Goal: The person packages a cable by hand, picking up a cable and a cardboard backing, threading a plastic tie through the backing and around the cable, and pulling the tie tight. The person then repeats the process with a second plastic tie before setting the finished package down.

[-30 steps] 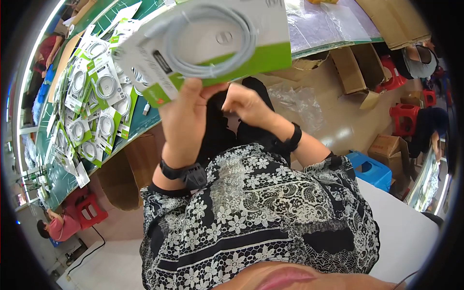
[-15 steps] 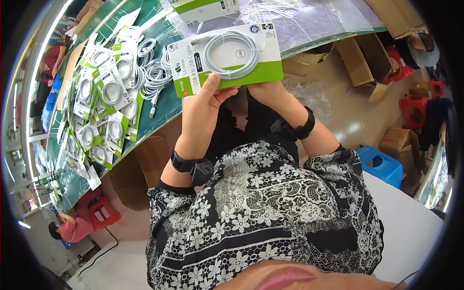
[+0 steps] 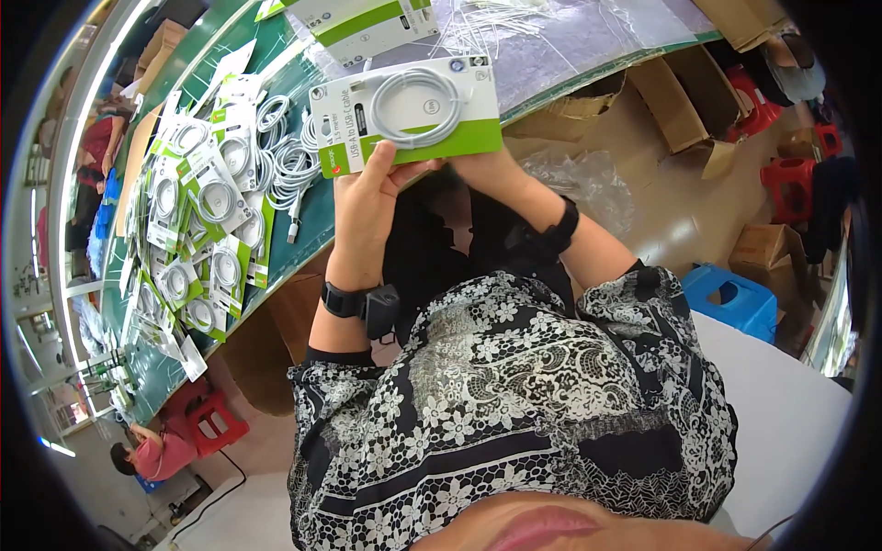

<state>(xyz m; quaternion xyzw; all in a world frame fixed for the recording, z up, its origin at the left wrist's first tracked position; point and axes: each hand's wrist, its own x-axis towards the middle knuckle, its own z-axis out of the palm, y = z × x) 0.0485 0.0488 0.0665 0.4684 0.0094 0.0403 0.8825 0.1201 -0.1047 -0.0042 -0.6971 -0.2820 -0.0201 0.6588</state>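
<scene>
A white and green packaging card (image 3: 478,138) carries a coiled white USB cable (image 3: 457,110) on its front. My left hand (image 3: 366,197) is closed on the lower left part of the card, its thumb pressed to the front near the coil. From the lower right, my right hand (image 3: 491,172) reaches behind the card's bottom edge and grips it there; its fingers are hidden. The card is tilted up, facing me, above the table edge. Just beyond it, loose coiled white cables (image 3: 292,165) lie on the green table.
A heap of carded cables (image 3: 213,197) covers the table's left side. More green and white cards (image 3: 377,28) stand at the back, beside scattered thin white ties (image 3: 496,28). Cardboard boxes (image 3: 675,106), a blue stool (image 3: 730,298) and red stools (image 3: 785,188) are on the right.
The card and both hands have shifted slightly left in the picture. The cable coil's end now shows at its upper left. The grip of my left hand looks the same.
</scene>
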